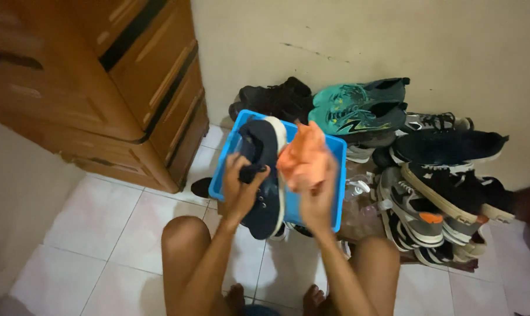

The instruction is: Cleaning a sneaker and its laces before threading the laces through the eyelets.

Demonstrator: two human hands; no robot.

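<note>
My left hand [240, 186] grips a dark navy shoe with a white sole [265, 175], holding it upright over a blue plastic tub [230, 153]. In my right hand [319, 198] is a bunched orange cloth [303, 157], pressed close against the shoe's side. Both hands are raised just above my knees, and my bare feet show at the bottom of the view.
A pile of shoes lies against the wall on the right: teal sneakers [358, 105], black shoes [276, 96], grey and black sneakers [429, 205]. A brown wooden cabinet [119, 88] stands at the left. White floor tiles [89, 234] spread in front of it.
</note>
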